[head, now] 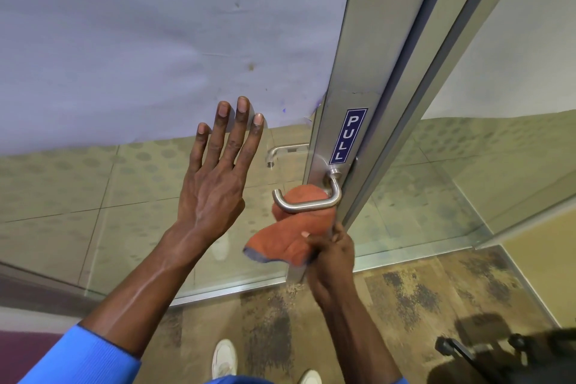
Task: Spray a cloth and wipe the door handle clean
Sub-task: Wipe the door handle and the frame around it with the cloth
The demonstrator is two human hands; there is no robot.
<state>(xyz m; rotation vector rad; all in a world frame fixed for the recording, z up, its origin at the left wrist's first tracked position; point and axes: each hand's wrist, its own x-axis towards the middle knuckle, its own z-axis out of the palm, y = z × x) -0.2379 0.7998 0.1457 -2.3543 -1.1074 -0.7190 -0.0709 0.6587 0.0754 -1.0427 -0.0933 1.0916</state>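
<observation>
A brushed-steel lever door handle sticks out from the metal door stile, just below a blue PULL label. An orange cloth is bunched behind and under the lever, touching it. My right hand grips the cloth's lower end, just below the handle. My left hand is flat against the glass door pane to the left of the handle, fingers spread and pointing up, holding nothing. No spray bottle is in view.
The door's glass has frosted film on its upper part. A second handle shows through the glass on the far side. A black wheeled chair base stands at the lower right. My white shoes are on patterned carpet.
</observation>
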